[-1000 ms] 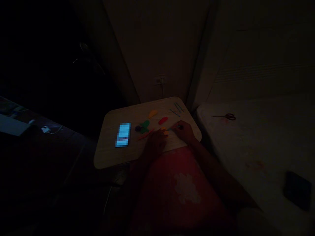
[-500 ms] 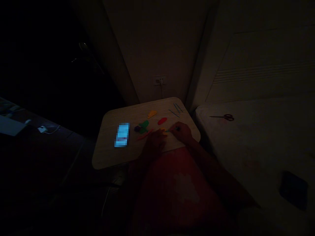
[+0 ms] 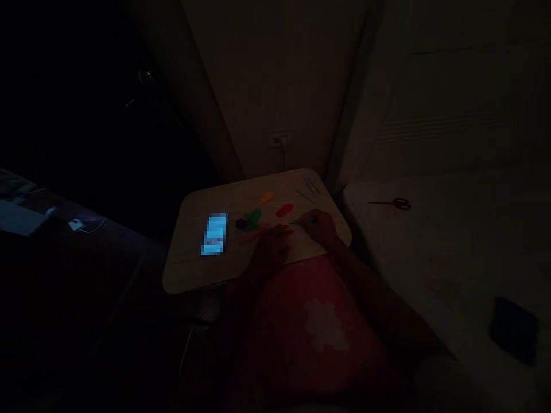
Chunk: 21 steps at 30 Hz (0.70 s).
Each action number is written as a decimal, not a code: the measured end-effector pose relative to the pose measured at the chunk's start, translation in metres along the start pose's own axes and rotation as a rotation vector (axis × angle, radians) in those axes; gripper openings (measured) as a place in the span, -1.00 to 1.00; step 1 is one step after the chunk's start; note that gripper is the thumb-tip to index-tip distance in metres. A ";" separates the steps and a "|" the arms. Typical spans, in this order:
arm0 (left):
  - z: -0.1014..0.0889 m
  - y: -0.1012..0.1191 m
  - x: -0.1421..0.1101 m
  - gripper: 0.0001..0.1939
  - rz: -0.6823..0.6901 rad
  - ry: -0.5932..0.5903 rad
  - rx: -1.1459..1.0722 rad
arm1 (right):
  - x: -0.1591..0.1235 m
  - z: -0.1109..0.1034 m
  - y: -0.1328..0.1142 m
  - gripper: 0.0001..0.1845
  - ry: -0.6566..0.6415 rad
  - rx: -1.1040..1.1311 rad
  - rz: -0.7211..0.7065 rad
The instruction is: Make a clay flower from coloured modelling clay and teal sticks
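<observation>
Fingers (image 3: 302, 220) of the right hand (image 3: 319, 226) pinched a thin green tool (image 3: 293, 222) in the head view, its tip at an orange piece (image 3: 284, 224) on the right half of the table (image 3: 185, 269). The left hand (image 3: 272, 246) lay just left and near; darkness hid whether its fingers were spread. That piece looked unfinished; a green piece (image 3: 253, 216) and a purple piece (image 3: 241, 223) already lay together. A red piece (image 3: 284, 210) and a yellow piece (image 3: 267, 198), farther off, perhaps remained to be worked. The table's right edge was near; more room ran near left, around the phone (image 3: 214, 234).
</observation>
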<state>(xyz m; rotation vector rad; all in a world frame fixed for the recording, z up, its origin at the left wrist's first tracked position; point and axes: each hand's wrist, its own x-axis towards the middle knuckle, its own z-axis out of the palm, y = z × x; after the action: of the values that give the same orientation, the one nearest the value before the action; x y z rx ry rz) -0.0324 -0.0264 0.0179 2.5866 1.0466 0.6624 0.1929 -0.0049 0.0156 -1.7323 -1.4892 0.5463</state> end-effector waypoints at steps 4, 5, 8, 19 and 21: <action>0.001 0.000 0.001 -0.47 -0.003 0.003 0.025 | 0.000 0.001 0.001 -0.83 -0.007 -0.065 -0.052; 0.001 0.001 0.001 -0.49 -0.001 -0.001 0.035 | -0.001 0.001 0.002 -0.84 -0.006 -0.083 -0.067; 0.000 0.001 0.003 -0.52 -0.005 -0.004 0.047 | -0.001 0.002 0.005 -0.83 0.006 -0.037 -0.074; 0.000 0.002 0.002 -0.55 -0.022 -0.011 0.040 | -0.003 0.002 0.004 -0.83 0.011 -0.083 -0.101; 0.001 0.002 0.002 -0.51 -0.031 -0.006 0.043 | -0.002 0.003 0.005 -0.82 0.018 -0.042 -0.079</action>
<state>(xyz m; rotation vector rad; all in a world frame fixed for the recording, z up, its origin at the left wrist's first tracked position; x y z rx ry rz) -0.0294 -0.0268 0.0181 2.6017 1.1082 0.6310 0.1932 -0.0064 0.0095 -1.6978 -1.5594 0.4600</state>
